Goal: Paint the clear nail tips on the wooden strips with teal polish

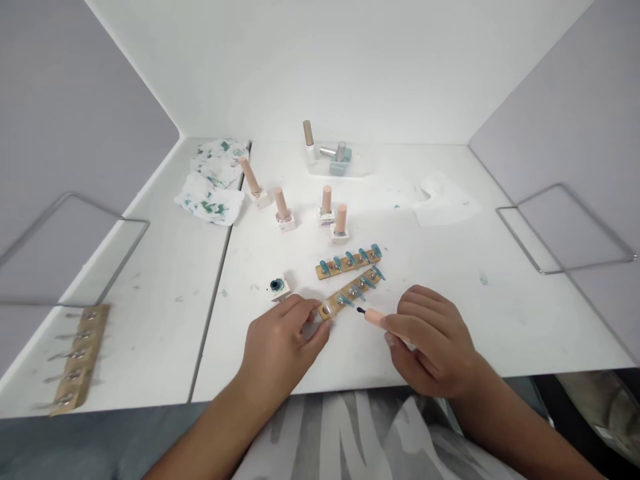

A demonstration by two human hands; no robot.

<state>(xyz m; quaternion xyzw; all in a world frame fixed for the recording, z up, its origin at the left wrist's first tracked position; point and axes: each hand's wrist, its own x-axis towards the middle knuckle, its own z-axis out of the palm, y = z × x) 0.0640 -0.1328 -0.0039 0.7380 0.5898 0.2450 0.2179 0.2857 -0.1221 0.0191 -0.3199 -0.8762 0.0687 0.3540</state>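
My left hand (283, 337) pinches the near left end of a wooden nail display strip (331, 308), which lies aslant on the table. Blue-green false nails (369, 283) stand along that strip, and a clear one sits at the end by my fingers. In my right hand (435, 340) is a nail polish brush (373, 317) with a peach handle; its dark tip is just right of the strip, close to the nearest blue nail. A second wooden strip (320, 272) with several blue false nails lies behind. Left of it stands an uncapped polish bottle (278, 287) with dark teal polish at its mouth.
Several peach-capped polish bottles (340, 225) stand farther back. A clear tray (360, 167) with bottles is at the rear. Stained tissues (213, 200) lie left, a white tissue (443, 203) right. Another wooden strip (83, 360) with clear nails lies far left. Wire frames (570, 230) flank both sides.
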